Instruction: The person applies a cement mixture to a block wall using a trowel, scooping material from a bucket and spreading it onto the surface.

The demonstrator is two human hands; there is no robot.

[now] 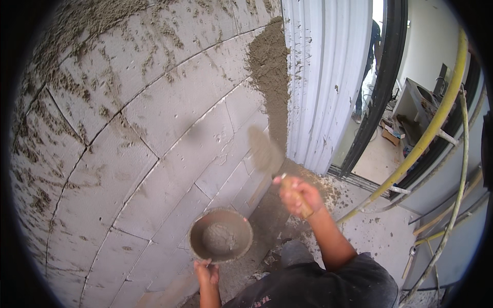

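My left hand [206,272] grips the near rim of a round bowl [195,245], with a patch of wet grey mortar [218,237] at its bottom. In my right hand [298,196] is the wooden handle of a trowel [266,151]; its blade is smeared by motion, close to the wall corner. Whether mortar lies on the blade, I cannot tell. A strip of wet mortar [275,77] runs down the block wall [190,138] along its right edge, beside a white corrugated panel [323,82].
Rough mortar [77,25] covers the wall's upper left. To the right stands a yellow scaffold frame [436,128] with cables. Behind it a dark-framed doorway [377,97] shows a person [371,61] and clutter. Mortar splashes dot the floor [370,226].
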